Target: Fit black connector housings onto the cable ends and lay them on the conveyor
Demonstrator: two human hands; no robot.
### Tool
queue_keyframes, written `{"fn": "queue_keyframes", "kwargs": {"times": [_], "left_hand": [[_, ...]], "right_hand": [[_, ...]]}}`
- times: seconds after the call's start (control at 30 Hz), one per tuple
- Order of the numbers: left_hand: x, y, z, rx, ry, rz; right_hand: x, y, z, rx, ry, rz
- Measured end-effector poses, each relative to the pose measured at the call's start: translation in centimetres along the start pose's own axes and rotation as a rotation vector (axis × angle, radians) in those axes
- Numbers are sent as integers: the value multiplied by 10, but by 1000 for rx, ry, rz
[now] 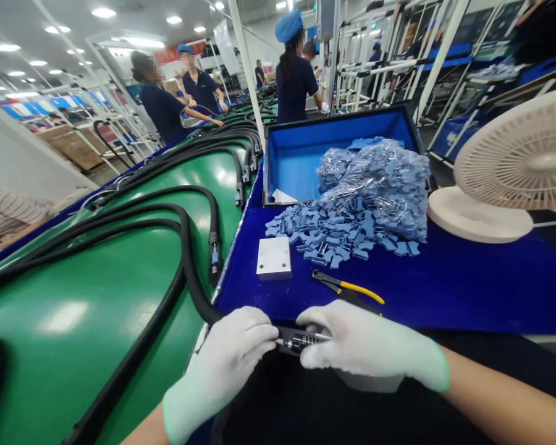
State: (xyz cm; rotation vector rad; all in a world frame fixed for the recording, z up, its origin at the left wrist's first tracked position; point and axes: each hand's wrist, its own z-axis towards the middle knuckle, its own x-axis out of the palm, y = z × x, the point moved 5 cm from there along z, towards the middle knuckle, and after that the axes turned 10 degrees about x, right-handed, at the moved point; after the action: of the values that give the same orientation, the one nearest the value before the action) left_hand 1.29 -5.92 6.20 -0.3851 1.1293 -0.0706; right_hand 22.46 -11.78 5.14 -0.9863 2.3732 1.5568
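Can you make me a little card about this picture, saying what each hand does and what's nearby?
Left hand: white glove, gripping black cable near its end
Right hand: white glove, gripping the cable's connector
Closest tool: yellow pliers
On blue tabletop: metal plate, loose blue parts, bagged blue parts
Behind: blue case, fan
Beside: green belt
Farther: co-worker

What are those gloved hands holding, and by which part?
The left hand and right hand both grip the connector end of a thick black cable, fingers on either side of it.
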Motion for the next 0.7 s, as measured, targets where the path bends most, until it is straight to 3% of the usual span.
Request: {"fn": "queue_keyframes", "kwargs": {"times": [0.1, 0.17, 0.27, 0.43, 0.57, 0.63, 0.7], "left_hand": [[13, 15, -9, -366, -32, -69], [12, 21, -10, -582, -65, -82], [3, 24, -1, -772, -122, -165], [-15, 25, 23, -894, -247, -360], [-28, 24, 33, -930, -347, -514], [-33, 24, 36, -931, -369, -579], [-35, 25, 37, -907, -361, -605]], "right_hand": [[-27, -25, -8, 96, -501, -447], [-34, -42, -8, 164, -635, -683], [-38, -56, -2, 203, -598, -691], [-41, -44, 6, 156, -436, -144], [-30, -6, 8, -184, -334, -19], [-26, 16, 3, -390, -306, -6], [-24, 33, -1, -504, -298, 8]]}}
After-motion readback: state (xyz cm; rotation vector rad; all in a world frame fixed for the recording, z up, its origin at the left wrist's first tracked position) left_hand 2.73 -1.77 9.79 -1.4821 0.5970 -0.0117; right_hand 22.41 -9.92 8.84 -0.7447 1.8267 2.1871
